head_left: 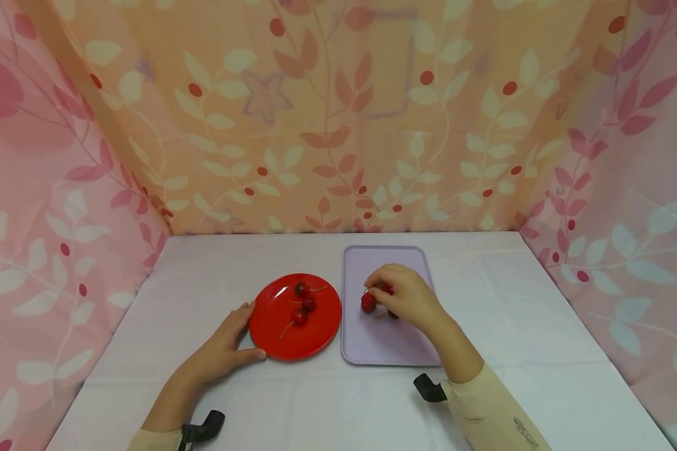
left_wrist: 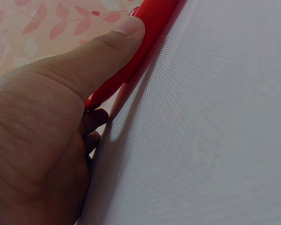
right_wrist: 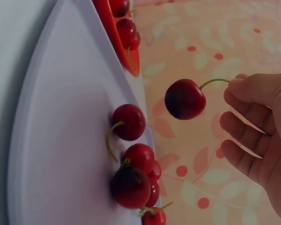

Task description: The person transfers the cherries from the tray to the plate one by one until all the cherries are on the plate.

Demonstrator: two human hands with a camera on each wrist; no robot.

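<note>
My right hand (head_left: 404,299) pinches the thin green stem of a dark red cherry (right_wrist: 185,99) between thumb and fingertip. The cherry hangs over the lilac tray (head_left: 367,347), and the other fingers are loosely bent below. Several more cherries (right_wrist: 131,187) lie on the tray close by, partly hidden under the hand in the head view. My left hand (head_left: 225,343) rests at the left edge of a red plate (head_left: 316,341), fingers and thumb spread along its rim. On the plate lie three cherries (head_left: 299,317) with stems.
A white cloth (head_left: 293,401) covers the table. The plate stands just left of the tray, their edges nearly meeting. Leaf-patterned curtains (head_left: 327,113) close off the back and both sides. A black wrist mount (head_left: 430,388) juts from each sleeve.
</note>
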